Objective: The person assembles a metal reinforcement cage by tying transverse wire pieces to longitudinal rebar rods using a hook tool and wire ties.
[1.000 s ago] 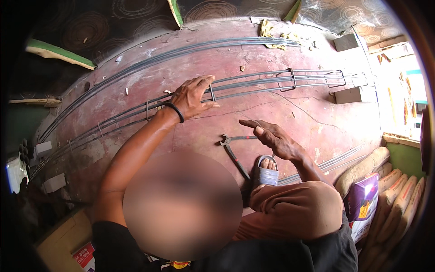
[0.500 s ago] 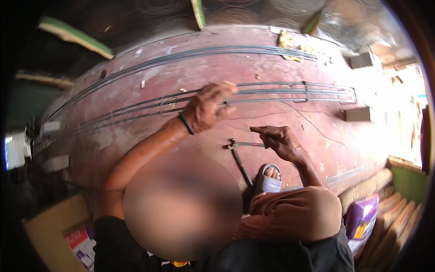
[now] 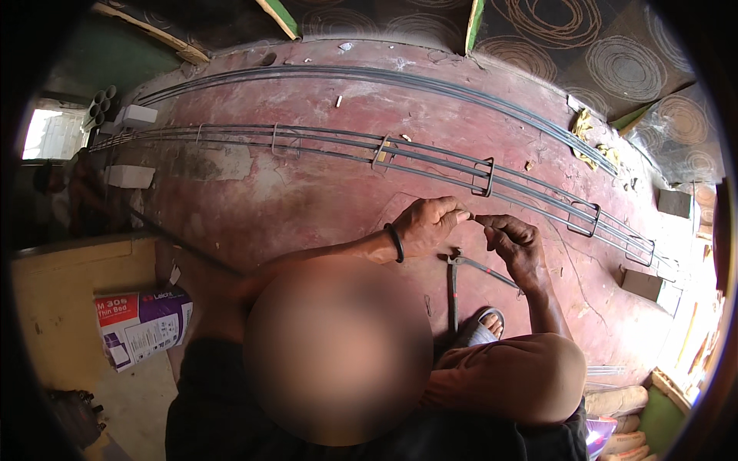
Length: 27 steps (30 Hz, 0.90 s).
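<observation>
Red floor point(image 3: 323, 200); rod cage point(image 3: 382, 149) at twelve o'clock. Your left hand point(image 3: 427, 225) and right hand point(image 3: 520, 247) pinch a thin piece point(image 3: 472, 217), apparently adjusting it; next likely needs fine control.

Indoor construction workspace: rebar cage point(image 3: 483, 178), steel bars point(image 3: 307, 71), pincers point(image 3: 453, 292), blocks point(image 3: 643, 284), scuffed red floor point(image 3: 323, 207).

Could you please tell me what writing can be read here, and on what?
Red, purple and white package: large print, which I won't copy; its finer print is too small to read.
Purple bag, lower right: cut off, print too unclear to read.
Brown sacks: marks too blurred to read.
</observation>
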Each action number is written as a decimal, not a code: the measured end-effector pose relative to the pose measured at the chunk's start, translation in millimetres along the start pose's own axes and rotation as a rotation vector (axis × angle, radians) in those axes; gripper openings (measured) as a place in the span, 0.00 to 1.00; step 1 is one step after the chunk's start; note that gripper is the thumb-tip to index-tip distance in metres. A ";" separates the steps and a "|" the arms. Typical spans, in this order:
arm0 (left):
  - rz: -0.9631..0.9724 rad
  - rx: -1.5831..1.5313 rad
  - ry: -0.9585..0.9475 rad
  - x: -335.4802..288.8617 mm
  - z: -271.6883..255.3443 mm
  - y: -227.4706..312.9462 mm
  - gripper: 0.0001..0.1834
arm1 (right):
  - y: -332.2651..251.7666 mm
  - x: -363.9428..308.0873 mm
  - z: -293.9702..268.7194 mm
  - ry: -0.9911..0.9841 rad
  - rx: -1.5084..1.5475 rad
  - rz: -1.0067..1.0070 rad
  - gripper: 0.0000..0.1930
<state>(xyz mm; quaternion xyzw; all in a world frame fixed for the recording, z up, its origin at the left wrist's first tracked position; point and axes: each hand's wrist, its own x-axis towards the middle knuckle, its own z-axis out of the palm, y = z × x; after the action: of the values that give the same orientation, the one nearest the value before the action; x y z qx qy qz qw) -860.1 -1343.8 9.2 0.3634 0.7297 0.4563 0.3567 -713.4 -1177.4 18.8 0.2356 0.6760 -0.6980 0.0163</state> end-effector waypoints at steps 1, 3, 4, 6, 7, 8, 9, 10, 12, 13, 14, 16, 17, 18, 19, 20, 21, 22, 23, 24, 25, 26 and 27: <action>-0.066 -0.042 -0.059 0.5 -6.3 -3.7 0.13 | 4.0 3.5 1.5 0.008 -0.033 -0.034 0.09; 0.233 0.071 0.144 -5.1 -16.5 -26.4 0.11 | 5.1 6.3 -0.6 0.010 -0.081 -0.067 0.09; 0.433 0.243 0.300 -0.9 -32.3 -27.1 0.09 | 0.6 1.3 -11.2 0.050 -0.116 -0.019 0.08; 0.570 0.490 0.595 5.2 -70.6 -34.1 0.02 | -7.4 -0.2 -23.7 0.094 -0.158 0.032 0.08; 0.423 0.529 0.713 5.8 -81.4 -40.7 0.04 | -11.7 1.2 -26.7 0.071 -0.134 -0.011 0.07; 0.238 0.691 0.704 0.8 -97.9 -48.1 0.08 | -10.4 4.1 -19.9 0.035 -0.090 -0.047 0.06; 0.225 0.763 0.689 1.0 -106.6 -54.1 0.12 | -11.5 8.8 -12.1 0.002 -0.164 -0.017 0.08; 0.230 0.812 0.682 8.9 -112.3 -52.5 0.17 | -14.8 9.8 -5.9 0.008 -0.177 -0.011 0.08; 0.334 0.798 0.447 26.8 -125.5 -53.2 0.24 | -24.3 10.4 6.9 -0.040 -0.321 -0.028 0.08; 0.434 0.795 0.211 32.9 -129.4 -52.4 0.31 | -29.6 7.0 6.7 -0.090 -0.355 -0.015 0.09; 0.431 0.802 0.213 30.4 -137.2 -50.0 0.31 | -28.3 6.6 12.1 -0.110 -0.370 -0.026 0.08; 0.324 0.795 -0.093 24.3 -151.1 -45.7 0.41 | -21.7 6.9 18.0 -0.085 -0.328 -0.020 0.08; 0.341 0.836 -0.097 28.3 -150.7 -47.2 0.44 | -19.2 3.7 15.9 -0.087 -0.332 -0.023 0.08; 0.337 0.844 -0.091 30.9 -151.9 -49.7 0.44 | -16.1 1.7 13.9 -0.079 -0.281 0.033 0.08; 0.323 0.774 -0.135 33.0 -152.7 -52.3 0.44 | -14.1 1.2 14.0 -0.072 -0.229 0.089 0.08; 0.309 0.704 -0.177 34.4 -154.5 -55.0 0.44 | -13.0 1.9 16.2 -0.078 -0.226 0.081 0.08; 0.368 0.673 -0.161 35.2 -153.4 -57.7 0.44 | -12.0 -0.3 18.0 -0.088 -0.215 0.065 0.08; 0.370 0.668 -0.161 34.7 -154.1 -60.6 0.44 | -11.5 -1.7 19.6 -0.098 -0.203 0.049 0.08; 0.381 0.643 -0.145 33.8 -155.2 -63.5 0.44 | -12.1 -1.2 21.8 -0.095 -0.207 0.052 0.08; 0.388 0.617 -0.125 31.6 -156.5 -64.4 0.44 | -12.9 1.3 25.1 -0.096 -0.249 0.014 0.08; 0.386 0.613 -0.123 30.1 -157.4 -65.1 0.44 | -13.1 2.6 27.6 -0.097 -0.291 -0.025 0.07; 0.350 0.624 -0.123 28.5 -158.6 -65.8 0.43 | -12.0 2.6 29.0 -0.100 -0.294 -0.022 0.07; 0.318 0.637 -0.122 28.8 -158.5 -64.8 0.43 | -11.6 2.2 27.9 -0.099 -0.259 0.012 0.07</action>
<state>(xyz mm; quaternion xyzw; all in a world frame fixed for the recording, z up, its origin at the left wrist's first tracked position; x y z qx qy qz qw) -1022.3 -1404.4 -4.1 0.5918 0.7470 0.2333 0.1932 -727.9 -1202.3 28.1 0.2006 0.7573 -0.6158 0.0841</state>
